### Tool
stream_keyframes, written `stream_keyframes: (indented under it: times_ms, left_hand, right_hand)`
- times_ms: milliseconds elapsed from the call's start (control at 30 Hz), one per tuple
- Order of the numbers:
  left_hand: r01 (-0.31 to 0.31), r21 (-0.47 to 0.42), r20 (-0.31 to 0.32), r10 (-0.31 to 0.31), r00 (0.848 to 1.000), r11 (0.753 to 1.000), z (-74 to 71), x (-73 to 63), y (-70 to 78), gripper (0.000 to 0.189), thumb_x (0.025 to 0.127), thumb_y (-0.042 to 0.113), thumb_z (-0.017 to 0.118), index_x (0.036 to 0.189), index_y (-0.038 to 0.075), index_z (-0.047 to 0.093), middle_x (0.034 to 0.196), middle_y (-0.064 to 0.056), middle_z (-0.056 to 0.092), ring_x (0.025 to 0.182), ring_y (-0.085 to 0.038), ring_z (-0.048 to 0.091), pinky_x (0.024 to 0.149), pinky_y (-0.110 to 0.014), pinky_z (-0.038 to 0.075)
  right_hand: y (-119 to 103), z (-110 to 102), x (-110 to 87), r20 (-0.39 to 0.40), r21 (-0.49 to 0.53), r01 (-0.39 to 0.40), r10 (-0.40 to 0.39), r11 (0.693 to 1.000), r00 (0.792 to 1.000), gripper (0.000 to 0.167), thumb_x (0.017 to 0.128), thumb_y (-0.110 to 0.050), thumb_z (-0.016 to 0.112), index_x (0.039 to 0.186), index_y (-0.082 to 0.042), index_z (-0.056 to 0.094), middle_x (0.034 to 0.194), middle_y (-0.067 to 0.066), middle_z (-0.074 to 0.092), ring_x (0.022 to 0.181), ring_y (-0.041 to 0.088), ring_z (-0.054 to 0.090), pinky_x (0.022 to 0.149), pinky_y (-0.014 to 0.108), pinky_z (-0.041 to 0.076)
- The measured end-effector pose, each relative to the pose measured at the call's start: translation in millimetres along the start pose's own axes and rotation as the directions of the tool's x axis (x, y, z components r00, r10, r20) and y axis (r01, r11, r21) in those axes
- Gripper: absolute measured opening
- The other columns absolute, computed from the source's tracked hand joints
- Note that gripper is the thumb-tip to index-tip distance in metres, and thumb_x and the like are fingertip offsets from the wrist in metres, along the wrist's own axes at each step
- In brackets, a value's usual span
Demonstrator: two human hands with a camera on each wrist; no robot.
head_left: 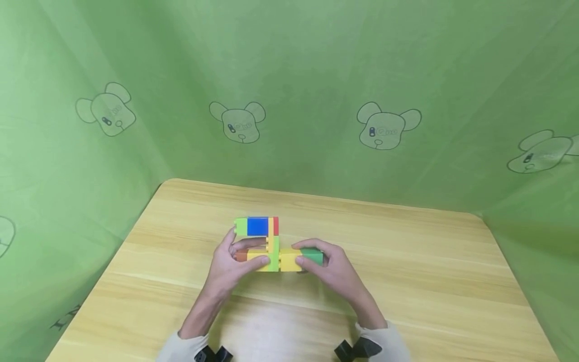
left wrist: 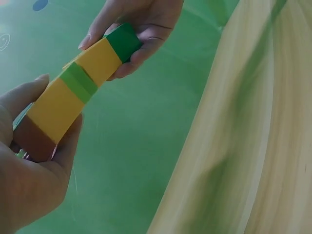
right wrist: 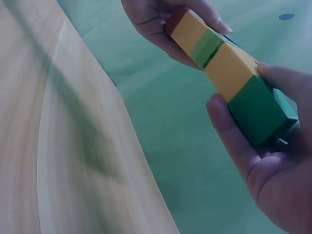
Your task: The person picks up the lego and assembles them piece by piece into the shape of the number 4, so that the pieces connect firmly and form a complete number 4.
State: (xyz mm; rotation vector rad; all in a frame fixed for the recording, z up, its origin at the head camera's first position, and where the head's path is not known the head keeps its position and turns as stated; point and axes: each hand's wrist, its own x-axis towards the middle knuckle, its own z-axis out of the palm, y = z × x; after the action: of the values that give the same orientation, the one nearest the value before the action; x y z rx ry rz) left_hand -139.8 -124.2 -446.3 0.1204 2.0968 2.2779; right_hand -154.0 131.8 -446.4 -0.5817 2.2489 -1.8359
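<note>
Between both hands is a structure of toy building blocks, held above the table. My left hand (head_left: 224, 271) grips its left part: a brown block (left wrist: 35, 139), a yellow block (left wrist: 57, 108) and a light green block (head_left: 274, 259). An upright piece rises from there to a blue block (head_left: 258, 226), with a light green block (head_left: 241, 227) on its left and a red block (head_left: 276, 225) on its right. My right hand (head_left: 333, 266) pinches a yellow block (right wrist: 230, 72) joined to a dark green block (right wrist: 258, 109). A narrow gap with studs shows between this yellow block and the light green one.
A wooden table (head_left: 407, 261) lies beneath the hands. Green cloth (head_left: 307, 75) printed with bear faces hangs behind it and along both sides. Dark devices (head_left: 212, 354) are strapped at the wrists over light sleeves.
</note>
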Motion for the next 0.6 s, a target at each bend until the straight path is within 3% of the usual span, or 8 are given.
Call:
stream_keyframes:
  times_ms: [167, 300, 433, 600]
  left_hand:
    - [0.006, -0.006, -0.008, -0.006, 1.000, 1.000, 3.5, 0.2, 1.4, 0.081, 0.074, 0.001, 0.092, 0.144, 0.016, 0.053, 0.125, -0.012, 0.072, 0.112, -0.028, 0.070, 0.088, -0.041, 0.062]
    - [0.007, -0.002, -0.006, -0.007, 1.000, 1.000, 4.8, 0.1, 2.3, 0.080, 0.074, 0.002, 0.092, 0.143, 0.017, 0.054, 0.125, -0.013, 0.072, 0.102, -0.029, 0.073, 0.084, -0.041, 0.063]
    - [0.006, 0.005, -0.005, -0.006, 1.000, 1.000, 5.0, -0.3, 2.4, 0.085, 0.074, 0.002, 0.092, 0.146, 0.018, 0.051, 0.125, -0.014, 0.072, 0.094, -0.031, 0.075, 0.080, -0.041, 0.064]
    - [-0.022, 0.004, -0.009, 0.022, 1.000, 1.000, 5.7, -0.1, 1.9, 0.105, 0.074, 0.001, 0.092, 0.160, 0.023, 0.035, 0.127, -0.014, 0.070, 0.105, -0.031, 0.071, 0.083, -0.043, 0.063]
  right_hand:
    - [-1.5, -0.6, -0.5, 0.000, 0.009, -0.012, 0.012, 1.000, 1.000, 0.031, 0.099, -0.017, 0.072, 0.125, -0.001, 0.070, 0.115, 0.022, 0.070, 0.090, 0.045, 0.072, 0.079, 0.045, 0.064]
    - [-1.0, -0.3, -0.6, 0.002, 0.023, -0.012, 0.012, 1.000, 1.000, 0.032, 0.099, -0.016, 0.072, 0.126, 0.001, 0.069, 0.113, 0.020, 0.072, 0.091, 0.046, 0.072, 0.081, 0.049, 0.063]
    - [-0.1, -0.2, -1.0, -0.010, -0.025, -0.005, 0.004, 1.000, 1.000, 0.031, 0.098, -0.017, 0.074, 0.125, -0.002, 0.071, 0.110, 0.015, 0.074, 0.083, 0.032, 0.073, 0.077, 0.038, 0.064]
    - [0.1, 0.7, -1.2, -0.047, -0.096, 0.024, -0.029, 0.995, 0.998, 0.027, 0.095, -0.019, 0.077, 0.120, -0.009, 0.076, 0.108, 0.006, 0.076, 0.072, 0.014, 0.065, 0.067, 0.025, 0.058]
